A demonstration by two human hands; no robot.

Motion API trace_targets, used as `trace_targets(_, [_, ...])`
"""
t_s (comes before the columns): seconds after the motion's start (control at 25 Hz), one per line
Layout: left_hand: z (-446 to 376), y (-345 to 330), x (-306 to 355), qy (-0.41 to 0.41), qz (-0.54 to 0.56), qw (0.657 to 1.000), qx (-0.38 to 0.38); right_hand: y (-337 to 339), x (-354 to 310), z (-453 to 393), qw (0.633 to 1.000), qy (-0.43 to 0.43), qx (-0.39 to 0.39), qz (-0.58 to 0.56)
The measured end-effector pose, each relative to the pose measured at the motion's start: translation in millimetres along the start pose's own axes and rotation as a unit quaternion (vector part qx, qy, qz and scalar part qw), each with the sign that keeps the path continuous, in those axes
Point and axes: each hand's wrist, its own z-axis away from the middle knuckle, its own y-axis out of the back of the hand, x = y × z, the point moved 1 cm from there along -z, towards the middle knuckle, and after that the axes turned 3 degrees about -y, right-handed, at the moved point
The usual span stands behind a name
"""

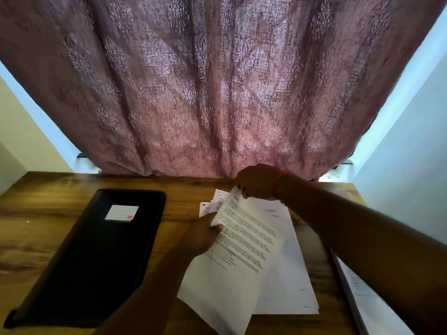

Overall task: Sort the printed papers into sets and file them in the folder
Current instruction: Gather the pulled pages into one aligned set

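Sorting step, I judge: my left hand (202,234) pinches a printed sheet (242,247) at its edge, right hand (257,181) pinching its far corner. Pile (290,274) under both grips; closed folder (96,250) left on the worktop (36,226). Next: choose its set.

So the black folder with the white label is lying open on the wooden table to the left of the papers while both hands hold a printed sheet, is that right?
Not quite: the black folder with the white label is closed, not open, as the head view shows. It does lie on the wooden table, left of the white papers, while the left hand and right hand hold the printed sheet.
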Motion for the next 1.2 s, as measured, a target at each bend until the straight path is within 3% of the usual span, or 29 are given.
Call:
trace_targets(0.08, [5.8, 5.8, -9.3, 0.002, 0.013, 1.000, 0.017, -20.3, 23.8, 3.3, 0.988, -0.090, 0.039, -0.121])
trace_targets(0.2, [16.3, 23.1, -29.9, 0.013, 0.045, 0.996, 0.081, -77.5, 38.7, 18.1, 0.935, -0.220, 0.069, -0.271])
trace_targets(0.4, [19.8, 51.3, -61.1, 0.066, 0.147, 0.974, 0.161, -167.0, -3.4, 34.3, 0.890, -0.319, 0.019, -0.324])
trace_targets(0.48, [20.1, 54.5, -60.4, 0.052, 0.158, 0.972, 0.166, -179.3, -24.5, 37.5, 0.895, -0.325, 0.003, -0.305])
trace_targets(0.56, [18.5, 50.9, -56.4, 0.042, 0.157, 0.972, 0.172, -187.9, -37.3, 41.3, 0.931, -0.305, 0.000, -0.202])
trace_targets(0.64, [14.0, 42.4, -50.1, 0.042, 0.162, 0.970, 0.178, -194.5, -42.4, 45.0, 0.949, -0.279, 0.041, -0.144])
trace_targets(0.68, [10.3, 36.0, -47.1, 0.039, 0.155, 0.971, 0.178, -191.6, -43.7, 49.1, 0.937, -0.282, 0.080, -0.189])
trace_targets(0.72, [8.5, 29.3, -39.9, 0.039, 0.146, 0.973, 0.175, -185.7, -44.2, 54.7, 0.896, -0.294, 0.125, -0.309])
trace_targets(0.76, [6.7, 22.2, -31.1, 0.042, 0.146, 0.974, 0.170, -175.3, -44.0, 63.4, 0.803, -0.302, 0.167, -0.486])
trace_targets(0.84, [-1.4, 3.6, -15.6, 0.045, 0.159, 0.972, 0.166, -160.5, -37.6, 80.2, 0.538, -0.246, 0.156, -0.791])
trace_targets(0.88, [-6.3, -6.1, -9.2, 0.041, 0.169, 0.971, 0.165, -153.3, -32.6, 90.4, 0.434, -0.195, 0.137, -0.869])
trace_targets(0.92, [-9.5, -16.4, -0.2, 0.038, 0.177, 0.970, 0.164, -148.9, -24.4, 102.5, 0.378, -0.175, 0.132, -0.899])
trace_targets(0.96, [-15.4, -30.3, 9.1, 0.035, 0.181, 0.970, 0.159, -147.4, -13.7, 117.2, 0.366, -0.167, 0.133, -0.906])
trace_targets(1.04, [-25.5, -65.6, 29.4, 0.042, 0.187, 0.971, 0.139, -156.1, 13.2, 146.4, 0.406, -0.199, 0.138, -0.881])
trace_targets(1.16, [-39.6, -130.2, 62.3, 0.040, 0.200, 0.975, 0.089, -172.4, 64.4, 192.2, 0.581, -0.355, 0.182, -0.710])
trace_targets(1.2, [-44.5, -152.6, 68.8, 0.047, 0.207, 0.975, 0.067, -177.1, 80.8, 208.4, 0.620, -0.397, 0.189, -0.650])
